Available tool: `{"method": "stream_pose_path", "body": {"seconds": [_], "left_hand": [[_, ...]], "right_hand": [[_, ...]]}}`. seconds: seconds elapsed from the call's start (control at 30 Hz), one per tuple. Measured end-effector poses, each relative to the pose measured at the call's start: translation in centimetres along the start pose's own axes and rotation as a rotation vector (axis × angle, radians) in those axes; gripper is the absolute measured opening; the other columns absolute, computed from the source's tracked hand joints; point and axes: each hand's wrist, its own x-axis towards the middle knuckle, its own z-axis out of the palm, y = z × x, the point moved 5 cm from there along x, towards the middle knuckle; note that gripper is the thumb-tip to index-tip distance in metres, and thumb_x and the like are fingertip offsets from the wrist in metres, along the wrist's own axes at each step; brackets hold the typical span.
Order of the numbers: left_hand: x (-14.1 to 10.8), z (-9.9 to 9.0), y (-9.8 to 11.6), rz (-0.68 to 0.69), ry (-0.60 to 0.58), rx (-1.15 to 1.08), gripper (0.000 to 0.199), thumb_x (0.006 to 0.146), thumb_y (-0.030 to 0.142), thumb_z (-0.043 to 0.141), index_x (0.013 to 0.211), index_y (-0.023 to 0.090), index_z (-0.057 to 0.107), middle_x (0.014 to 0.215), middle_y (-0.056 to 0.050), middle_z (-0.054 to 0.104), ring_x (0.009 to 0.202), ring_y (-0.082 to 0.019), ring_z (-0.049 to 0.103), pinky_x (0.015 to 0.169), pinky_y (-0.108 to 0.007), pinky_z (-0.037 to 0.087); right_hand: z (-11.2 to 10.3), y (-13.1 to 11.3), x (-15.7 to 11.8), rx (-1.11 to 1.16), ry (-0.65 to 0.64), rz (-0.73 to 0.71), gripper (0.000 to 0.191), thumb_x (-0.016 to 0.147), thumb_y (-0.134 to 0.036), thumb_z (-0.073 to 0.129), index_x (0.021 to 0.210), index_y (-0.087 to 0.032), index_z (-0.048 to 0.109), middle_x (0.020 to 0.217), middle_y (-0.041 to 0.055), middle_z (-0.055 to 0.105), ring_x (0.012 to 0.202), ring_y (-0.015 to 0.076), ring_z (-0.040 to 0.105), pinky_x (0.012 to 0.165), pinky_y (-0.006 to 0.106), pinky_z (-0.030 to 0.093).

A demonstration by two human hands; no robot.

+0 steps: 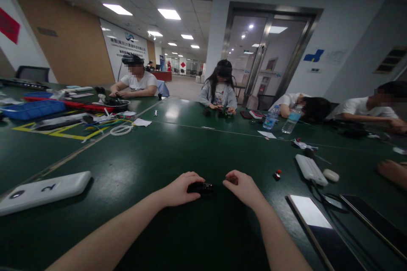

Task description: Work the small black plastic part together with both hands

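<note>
My left hand [179, 189] is closed on a small black rounded object [206, 187] at the table's near middle. Its glossy right end sticks out past my thumb and fingers; the rest is hidden in my grip. A short gap to the right, my right hand [244, 189] has its fingers curled in towards the thumb. Whatever they may pinch is too small or hidden to make out. Both hands are low over the dark green table [178, 152].
A white power bank marked 2 [47, 190] lies left. On the right are a small red-and-black item [277, 174], a white power bank [310, 169] with a cable, and a phone [321, 233]. Blue trays [34, 109] and bottles [291, 120] stand farther off. Several people sit around.
</note>
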Motion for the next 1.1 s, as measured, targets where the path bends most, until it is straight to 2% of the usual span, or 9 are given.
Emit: {"method": "stream_pose_path", "body": {"seconds": [1.1], "left_hand": [[0.00,-0.01,0.03,-0.010,-0.005,-0.003,0.046,0.078,0.033,0.060,0.123,0.027,0.053,0.123,-0.005,0.051,0.112,-0.022,0.047,0.097,-0.040,0.038]], "right_hand": [[0.15,0.78,0.19,-0.027,-0.028,0.054,0.032,0.078,-0.037,0.058,0.104,-0.019,0.062,0.100,0.0063,0.065,0.090,0.0183,0.061,0.077,0.030,0.047]]}}
